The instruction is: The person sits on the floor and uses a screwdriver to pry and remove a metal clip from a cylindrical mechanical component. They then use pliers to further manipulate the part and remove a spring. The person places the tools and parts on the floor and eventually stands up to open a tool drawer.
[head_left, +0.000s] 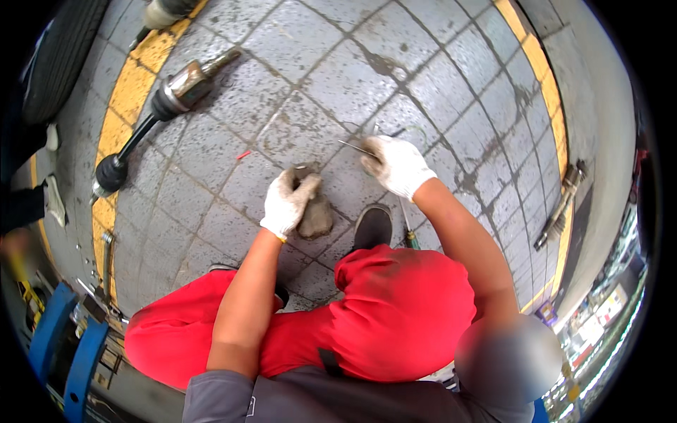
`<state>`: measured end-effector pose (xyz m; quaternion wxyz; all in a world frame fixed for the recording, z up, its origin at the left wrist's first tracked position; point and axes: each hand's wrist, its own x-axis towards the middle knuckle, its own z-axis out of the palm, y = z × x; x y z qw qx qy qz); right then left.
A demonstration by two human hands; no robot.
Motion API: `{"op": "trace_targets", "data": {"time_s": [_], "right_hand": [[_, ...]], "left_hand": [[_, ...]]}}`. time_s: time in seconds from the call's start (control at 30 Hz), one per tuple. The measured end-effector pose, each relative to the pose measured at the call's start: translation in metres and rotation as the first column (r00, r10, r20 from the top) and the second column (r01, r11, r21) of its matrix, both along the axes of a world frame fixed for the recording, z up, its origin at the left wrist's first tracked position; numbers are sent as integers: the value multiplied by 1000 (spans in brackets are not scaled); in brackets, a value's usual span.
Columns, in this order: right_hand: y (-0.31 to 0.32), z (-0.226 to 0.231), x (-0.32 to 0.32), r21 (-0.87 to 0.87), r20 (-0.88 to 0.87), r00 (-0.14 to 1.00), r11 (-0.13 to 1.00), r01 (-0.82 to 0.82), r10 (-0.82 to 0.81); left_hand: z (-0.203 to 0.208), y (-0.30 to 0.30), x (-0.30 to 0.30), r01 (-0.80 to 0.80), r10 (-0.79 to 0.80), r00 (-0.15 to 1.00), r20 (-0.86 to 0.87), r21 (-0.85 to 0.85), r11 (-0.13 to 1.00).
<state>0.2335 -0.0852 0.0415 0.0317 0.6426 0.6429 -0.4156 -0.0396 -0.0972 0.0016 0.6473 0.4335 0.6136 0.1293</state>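
Note:
My left hand (285, 202), in a soiled white glove, is closed on a grimy grey-brown part (315, 218), rounded at its near end. The glove hides some of it, so its kind is unclear. To the right, my right hand (396, 163), also gloved, pinches a thin pointed metal rod (355, 147) whose tip points left toward the part. What the rod belongs to is hidden in the fingers. Below that hand, a screwdriver with a green handle (412, 240) lies on the floor next to my shoe (372, 227). A small red piece (244, 154) lies left of the hands.
A drive axle (137, 137) with black boots lies at the left across a yellow floor line. Beyond it are a tyre (60, 60) and another person's shoes (55, 199). Wrenches (107, 264) and blue metal arms (84, 366) are lower left; a toothed metal part (560, 206) lies right.

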Motion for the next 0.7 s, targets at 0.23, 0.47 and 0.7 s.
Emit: {"op": "trace_targets", "data": {"time_s": [0.23, 0.47, 0.7], "right_hand": [[-2, -9, -4, 44, 165, 986, 999, 24, -31], [-4, -20, -18, 235, 243, 970, 971, -45, -13], [-11, -7, -33, 459, 107, 989, 887, 46, -107]], "left_hand": [[29, 32, 1, 523, -447, 736, -508, 7, 853], [-2, 106, -17, 314, 187, 735, -652, 571, 758], [-11, 160, -8, 500, 80, 571, -817, 423, 756]]}}
